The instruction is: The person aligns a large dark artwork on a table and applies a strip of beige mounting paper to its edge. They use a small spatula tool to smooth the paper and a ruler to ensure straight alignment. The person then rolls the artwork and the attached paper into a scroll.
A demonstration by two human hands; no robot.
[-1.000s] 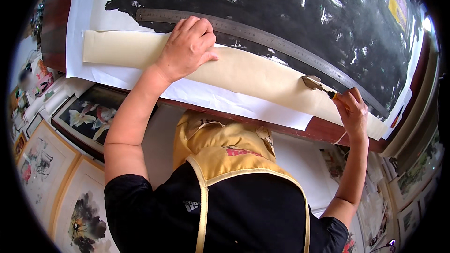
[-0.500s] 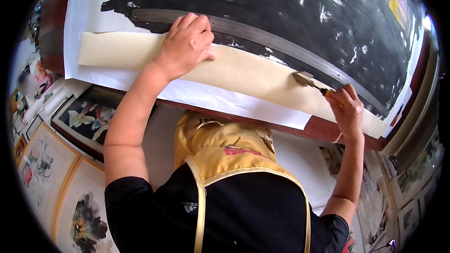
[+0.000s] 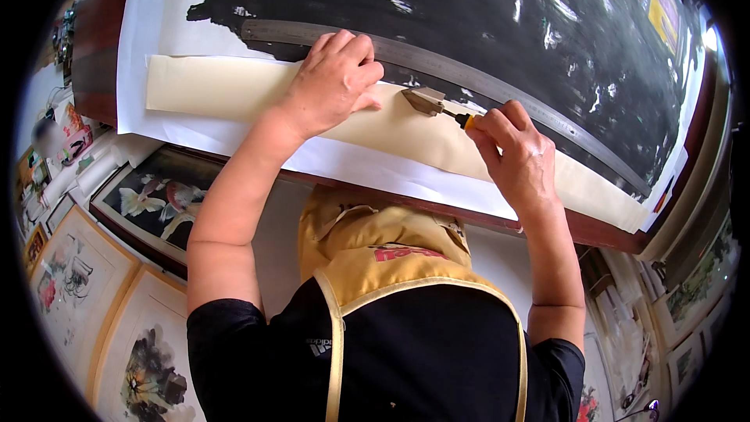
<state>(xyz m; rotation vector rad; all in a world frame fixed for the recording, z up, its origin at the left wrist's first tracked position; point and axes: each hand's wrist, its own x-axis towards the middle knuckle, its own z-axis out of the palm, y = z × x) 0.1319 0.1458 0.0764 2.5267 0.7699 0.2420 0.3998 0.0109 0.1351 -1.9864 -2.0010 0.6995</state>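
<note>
My left hand point(image 3: 337, 78) presses down with bent fingers on a long steel ruler point(image 3: 437, 70), its thumb on the cream paper strip. The ruler lies on a black-painted sheet point(image 3: 375, 8) with ragged white patches. Below it runs the long cream paper strip point(image 3: 226, 90), along the sheet's near edge. My right hand point(image 3: 519, 152) is closed round the yellow-and-black handle of a small trowel-shaped tool point(image 3: 426, 101). Its pointed metal head rests on or just over the strip's upper edge, a little right of my left hand. I cannot tell whether it touches.
White paper point(image 3: 375, 173) lies under the strip on a reddish-brown table point(image 3: 94, 47), whose near edge is at my apron point(image 3: 383, 238). Framed paintings point(image 3: 152, 195) and several paper rolls stand low on the left. More pictures point(image 3: 695, 289) lean at the right.
My right hand has moved left with the trowel-shaped tool, along the cream strip toward my left hand. My left hand stays on the ruler; the whole view has shifted slightly.
</note>
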